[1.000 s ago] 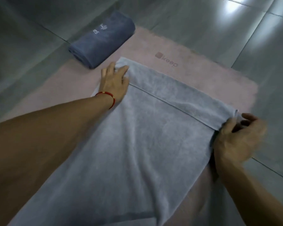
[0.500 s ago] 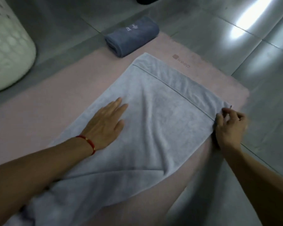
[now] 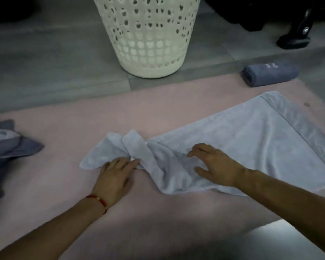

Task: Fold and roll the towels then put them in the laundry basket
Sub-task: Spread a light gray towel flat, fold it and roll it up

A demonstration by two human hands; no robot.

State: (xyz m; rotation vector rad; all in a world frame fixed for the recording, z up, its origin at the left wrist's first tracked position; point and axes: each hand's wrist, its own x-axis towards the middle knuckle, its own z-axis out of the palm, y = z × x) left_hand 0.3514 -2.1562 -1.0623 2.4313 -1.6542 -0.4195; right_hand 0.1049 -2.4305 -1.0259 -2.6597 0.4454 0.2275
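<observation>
A light blue-grey towel lies on a pink mat spread over a grey tiled floor. The towel's right part lies mostly flat, with a stitched band running near its far-right end; its left end is bunched and twisted into folds close to the middle of the mat.

The left hand, with a thin red bracelet at the wrist, lies palm down on the mat, fingers straight and close together, its fingertips touching the crumpled left end of the towel. The right hand rests palm down on the towel just right of the bunched folds, fingers spread and slightly bent, pressing on the cloth; it grips nothing.

A cream perforated laundry basket stands upright on the floor just beyond the far edge of the mat, well apart from the towel. A dark blue rolled towel lies at the far-right corner of the mat, partly on the floor. At the left edge of the mat lies a rumpled dark blue-grey cloth, unfolded and partly cut off by the view. Dark objects stand on the floor at the far right, too dim to identify.
</observation>
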